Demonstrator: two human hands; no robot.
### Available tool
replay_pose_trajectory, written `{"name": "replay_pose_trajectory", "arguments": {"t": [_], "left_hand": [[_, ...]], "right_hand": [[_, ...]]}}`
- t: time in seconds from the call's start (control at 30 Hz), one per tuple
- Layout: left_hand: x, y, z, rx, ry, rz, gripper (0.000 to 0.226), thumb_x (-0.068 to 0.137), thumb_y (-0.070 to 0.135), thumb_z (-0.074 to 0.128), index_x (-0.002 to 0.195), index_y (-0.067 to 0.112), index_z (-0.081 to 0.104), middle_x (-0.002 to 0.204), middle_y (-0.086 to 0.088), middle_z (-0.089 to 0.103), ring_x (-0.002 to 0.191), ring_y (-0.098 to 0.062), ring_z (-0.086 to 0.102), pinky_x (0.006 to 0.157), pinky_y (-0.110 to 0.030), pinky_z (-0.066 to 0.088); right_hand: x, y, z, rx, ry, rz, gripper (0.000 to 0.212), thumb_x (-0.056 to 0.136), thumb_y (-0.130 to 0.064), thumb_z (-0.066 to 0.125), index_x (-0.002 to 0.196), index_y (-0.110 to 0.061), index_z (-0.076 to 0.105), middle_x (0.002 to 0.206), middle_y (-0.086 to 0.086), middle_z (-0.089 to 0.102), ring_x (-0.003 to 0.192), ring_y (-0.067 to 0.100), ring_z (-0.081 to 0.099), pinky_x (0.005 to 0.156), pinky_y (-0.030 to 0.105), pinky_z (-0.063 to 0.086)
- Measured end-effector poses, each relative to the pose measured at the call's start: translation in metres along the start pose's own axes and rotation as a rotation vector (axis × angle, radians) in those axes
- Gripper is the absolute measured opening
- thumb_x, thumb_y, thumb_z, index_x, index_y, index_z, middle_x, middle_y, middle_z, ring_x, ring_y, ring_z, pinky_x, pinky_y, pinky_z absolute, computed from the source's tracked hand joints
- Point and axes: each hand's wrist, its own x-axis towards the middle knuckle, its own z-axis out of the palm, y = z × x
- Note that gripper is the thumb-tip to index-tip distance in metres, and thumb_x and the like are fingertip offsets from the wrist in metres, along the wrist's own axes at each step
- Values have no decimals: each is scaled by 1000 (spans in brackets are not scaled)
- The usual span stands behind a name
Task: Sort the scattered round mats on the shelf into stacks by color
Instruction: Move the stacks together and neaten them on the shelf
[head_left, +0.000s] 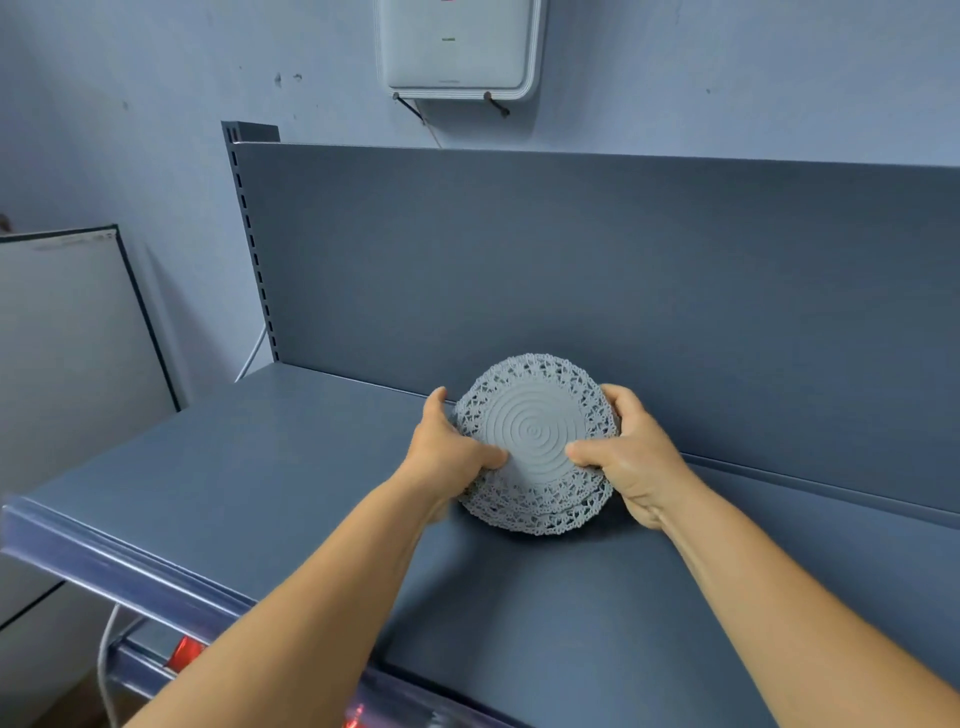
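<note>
Here: stack of grey round mats on the blue-grey shelf, toward the rear of the shelf, just in front of the upright back panel. Top mat with concentric ridges at centre and a lacy open-work border; edges of further mats visible beneath it at the near side of the stack, count not readable. Stack tilted, far edge raised toward the back panel, near edge low at the shelf surface. Left hand gripping the left edge of the stack, thumb on top of the top mat, fingers curled under and mostly hidden. Right hand gripping the right edge of the stack, thumb on top near the ridged centre, fingers wrapped round the far right rim. Both forearms bare, reaching in over the front lip of the shelf. Slotted upright post at the left end of the back panel. White wall-mounted box on the wall above the back panel. Framed board leaning against the wall to the left of the shelf. White cable hanging below the front left corner of the shelf.
</note>
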Motion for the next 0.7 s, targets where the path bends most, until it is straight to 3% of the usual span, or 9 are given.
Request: {"name": "replay_pose_trajectory", "arguments": {"t": [0.07, 0.17, 0.27, 0.37, 0.53, 0.7], "left_hand": [[-3, 8, 0, -95, -22, 77, 69, 71, -8, 73, 132, 10, 47, 113, -9, 67, 92, -23, 67, 77, -33, 56], [-12, 17, 0, -135, -91, 197, 41, 77, -10, 67, 111, 11, 59, 95, -4, 70, 81, -17, 66, 70, -27, 54], [-19, 13, 1, -129, -134, 231, 39, 77, -6, 70, 104, 20, 57, 89, 3, 69, 75, -10, 66, 66, -22, 54], [-24, 7, 4, -134, -133, 274, 41, 77, -5, 71, 103, 22, 56, 88, 4, 71, 75, -8, 68, 71, -24, 55], [-30, 4, 5, -37, -142, 322, 36, 84, -3, 63, 111, 16, 47, 91, 4, 67, 71, 3, 65, 63, -12, 52], [-35, 5, 7, 20, -100, 361, 29, 90, -4, 54, 108, 16, 46, 90, 5, 65, 74, 1, 63, 63, -8, 49]], "right_hand": [[-5, -10, -2, 35, 10, -101, 60, 74, 21, 59, 106, -29, 52, 106, 3, 62, 89, 18, 61, 76, 33, 53], [-11, -14, -10, 71, 9, -156, 59, 74, 18, 59, 104, -32, 54, 106, 2, 65, 89, 16, 63, 79, 32, 53], [-19, -8, -12, 82, -25, -116, 58, 75, 14, 65, 116, -25, 52, 110, 3, 66, 96, 18, 64, 87, 34, 53], [-22, -1, -12, 154, -41, -83, 60, 75, 7, 72, 121, -25, 50, 115, 2, 66, 103, 18, 64, 92, 33, 50], [-25, 0, -6, 160, -35, -95, 46, 76, 0, 73, 105, -30, 54, 109, 1, 69, 100, 18, 65, 90, 34, 51], [-26, 0, -3, 133, 32, -95, 37, 79, 7, 64, 99, -23, 57, 100, 4, 69, 92, 22, 64, 89, 39, 52]]}}
